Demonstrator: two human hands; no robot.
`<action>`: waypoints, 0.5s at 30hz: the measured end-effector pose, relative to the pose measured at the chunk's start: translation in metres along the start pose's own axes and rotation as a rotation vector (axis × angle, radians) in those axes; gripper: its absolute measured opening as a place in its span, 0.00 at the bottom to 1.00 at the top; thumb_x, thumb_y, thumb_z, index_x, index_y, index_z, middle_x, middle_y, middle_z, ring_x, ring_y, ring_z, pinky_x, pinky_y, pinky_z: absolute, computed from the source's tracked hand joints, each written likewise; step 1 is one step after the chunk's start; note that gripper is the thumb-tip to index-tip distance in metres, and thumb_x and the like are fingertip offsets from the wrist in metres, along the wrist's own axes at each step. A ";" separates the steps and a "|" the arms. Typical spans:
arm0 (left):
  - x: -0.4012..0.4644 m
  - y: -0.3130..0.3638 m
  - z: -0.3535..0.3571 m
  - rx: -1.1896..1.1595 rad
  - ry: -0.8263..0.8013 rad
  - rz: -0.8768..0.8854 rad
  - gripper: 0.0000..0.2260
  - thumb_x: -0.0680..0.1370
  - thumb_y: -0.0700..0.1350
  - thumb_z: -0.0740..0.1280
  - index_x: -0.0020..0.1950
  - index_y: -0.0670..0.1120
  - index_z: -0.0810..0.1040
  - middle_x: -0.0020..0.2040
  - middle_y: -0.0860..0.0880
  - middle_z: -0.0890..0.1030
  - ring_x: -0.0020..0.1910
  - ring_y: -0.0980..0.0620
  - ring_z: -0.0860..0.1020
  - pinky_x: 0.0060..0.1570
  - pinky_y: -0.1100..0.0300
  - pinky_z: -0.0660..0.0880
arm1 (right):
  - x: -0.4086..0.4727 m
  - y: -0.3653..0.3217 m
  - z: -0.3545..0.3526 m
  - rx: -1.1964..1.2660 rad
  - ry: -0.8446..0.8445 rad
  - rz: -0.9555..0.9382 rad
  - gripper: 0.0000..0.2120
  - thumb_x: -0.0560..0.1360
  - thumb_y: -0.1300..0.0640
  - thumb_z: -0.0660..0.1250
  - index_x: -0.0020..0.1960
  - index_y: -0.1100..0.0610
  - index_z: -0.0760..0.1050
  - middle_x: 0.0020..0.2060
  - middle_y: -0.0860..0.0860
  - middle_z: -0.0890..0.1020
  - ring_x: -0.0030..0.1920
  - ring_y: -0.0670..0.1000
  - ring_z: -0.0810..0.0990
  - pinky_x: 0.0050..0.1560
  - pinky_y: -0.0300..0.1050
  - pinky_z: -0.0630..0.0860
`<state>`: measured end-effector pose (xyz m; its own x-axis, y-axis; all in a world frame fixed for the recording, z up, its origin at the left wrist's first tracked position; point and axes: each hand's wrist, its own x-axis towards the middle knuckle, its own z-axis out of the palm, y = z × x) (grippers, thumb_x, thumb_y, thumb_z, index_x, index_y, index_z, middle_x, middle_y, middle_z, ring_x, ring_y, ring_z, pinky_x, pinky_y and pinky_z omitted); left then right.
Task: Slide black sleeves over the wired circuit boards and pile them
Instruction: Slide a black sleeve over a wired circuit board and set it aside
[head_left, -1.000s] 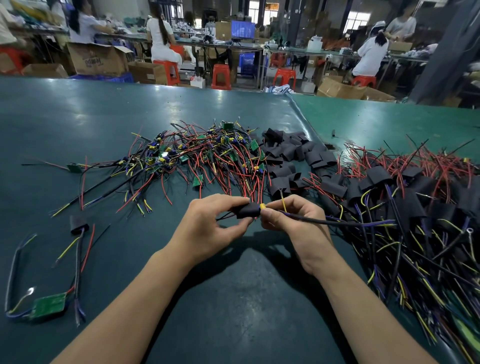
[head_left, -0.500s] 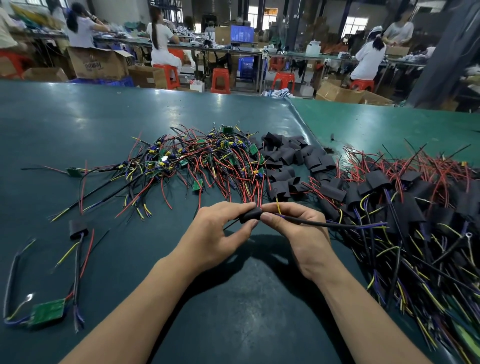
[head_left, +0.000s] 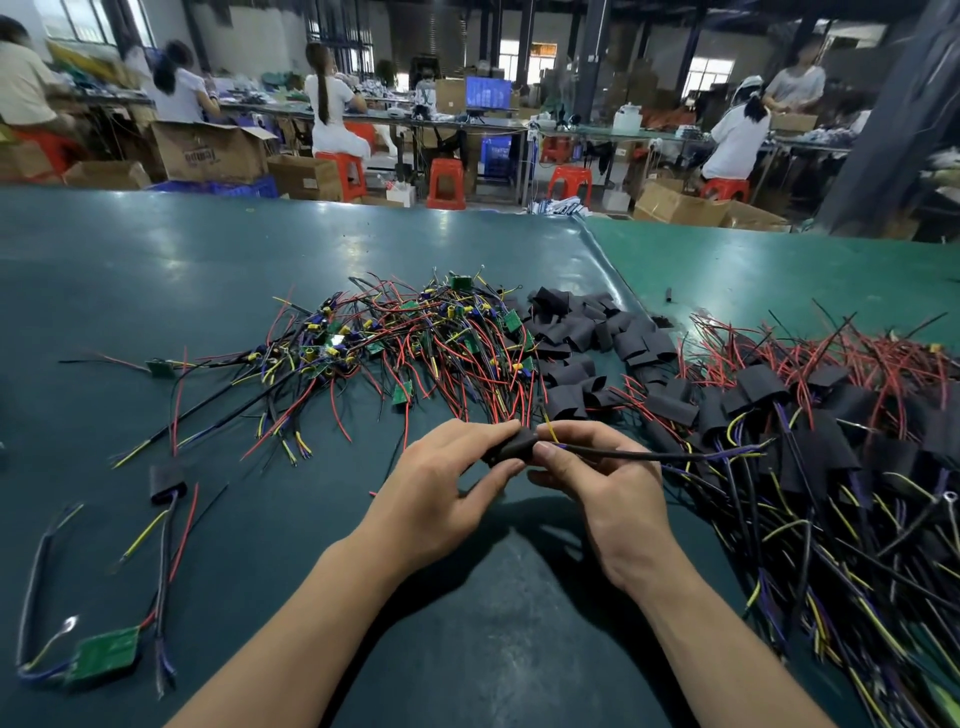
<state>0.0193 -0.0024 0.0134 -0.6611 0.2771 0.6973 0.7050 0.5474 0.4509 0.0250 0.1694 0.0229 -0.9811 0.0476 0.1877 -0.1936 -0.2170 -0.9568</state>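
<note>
Dark green matted worktable (head_left: 208, 270), glossy, in a workshop hall; background figures on red plastic stools (head_left: 445, 183) are blurred.

Item in hand: one black soft sleeve (head_left: 511, 448), held above the table's near centre. Left hand (head_left: 436, 491) pinches it between thumb and curled fingers; the board inside it is hidden. Right hand (head_left: 602, 483) pinches the dark wire bundle (head_left: 639, 455) just where it leaves the sleeve, fingers curled; a yellow lead pokes up between the fingers. The bundle runs right, ending in purple and yellow tips over the pile.

Just behind the hands: heap of loose empty black sleeves (head_left: 587, 338), count not readable.

Left of that heap, touching it: tangle of bare green circuit boards with red, yellow, blue and black wires (head_left: 405, 343); most boards buried under wire.

Right: large pile of sleeved boards with trailing wires (head_left: 831, 441), cut off by the right and lower edges.

Far left, apart: one sleeved unit (head_left: 166, 483) and one bare green board with wires (head_left: 106, 657), somewhat smeared by lens distortion.
</note>
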 end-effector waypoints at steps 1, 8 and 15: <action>0.000 0.000 0.000 -0.001 -0.003 0.002 0.16 0.76 0.43 0.71 0.62 0.39 0.80 0.53 0.48 0.84 0.50 0.49 0.81 0.52 0.54 0.77 | 0.000 0.000 0.000 0.001 0.006 -0.006 0.13 0.71 0.71 0.72 0.41 0.53 0.85 0.39 0.55 0.86 0.40 0.51 0.86 0.40 0.39 0.80; 0.001 -0.002 0.000 0.009 0.014 0.018 0.16 0.75 0.43 0.72 0.61 0.38 0.82 0.50 0.48 0.85 0.46 0.50 0.81 0.48 0.53 0.78 | 0.001 0.004 0.001 0.019 0.063 -0.046 0.09 0.71 0.67 0.73 0.42 0.54 0.84 0.39 0.58 0.86 0.41 0.57 0.87 0.40 0.42 0.82; 0.001 -0.002 0.002 0.018 0.032 0.034 0.15 0.75 0.43 0.72 0.60 0.38 0.82 0.51 0.46 0.85 0.46 0.47 0.82 0.49 0.53 0.78 | 0.002 0.004 0.001 -0.071 0.105 -0.119 0.08 0.72 0.69 0.73 0.41 0.57 0.82 0.37 0.56 0.85 0.38 0.53 0.86 0.41 0.38 0.80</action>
<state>0.0162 -0.0013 0.0122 -0.6276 0.2704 0.7300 0.7222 0.5524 0.4163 0.0223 0.1676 0.0194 -0.9446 0.1715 0.2800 -0.3040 -0.1348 -0.9431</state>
